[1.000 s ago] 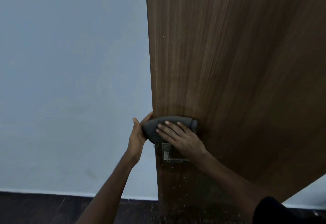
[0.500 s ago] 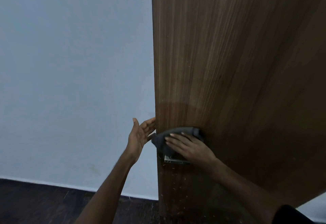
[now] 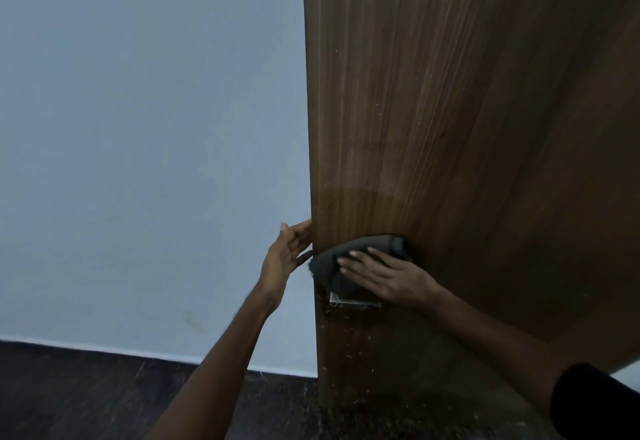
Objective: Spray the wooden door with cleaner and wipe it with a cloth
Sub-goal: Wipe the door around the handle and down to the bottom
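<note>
A tall brown wooden door fills the right half of the view, standing open with its edge toward me. My right hand lies flat with straight fingers on a dark grey cloth, pressing it against the door face just above the metal handle. A darker damp arc shows on the wood above the cloth. My left hand is at the door's edge, fingers straight and touching it. No spray bottle is in view.
A pale blue-grey wall stands to the left behind the door. Dark flooring runs along the bottom, with a white skirting line. Small light specks dot the lower part of the door.
My right hand has slid the cloth down the door toward the handle, leaving a damp arc above. My left hand let go of the cloth and now touches the door edge.
</note>
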